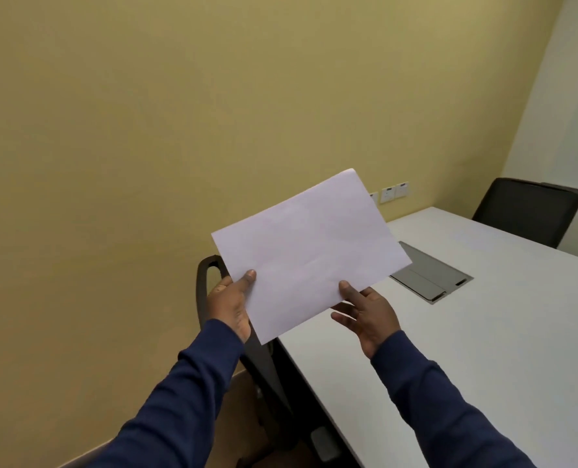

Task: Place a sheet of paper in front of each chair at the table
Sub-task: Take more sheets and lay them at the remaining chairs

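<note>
Both hands up: left hand (232, 304) and right hand (365, 310) pinch the paper (309, 251), thumbs on top, fingers beneath, held above the table (483, 349). No sheet lies on the visible tabletop; near chair (203, 282) and far chair (527, 211) both look unserved.

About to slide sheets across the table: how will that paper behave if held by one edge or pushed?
The paper looks thin, so it probably flops once the left hand or right hand lets go; both support its near edge now. It seems very light, likely to drift. On the smooth white table it should slide easily.
</note>
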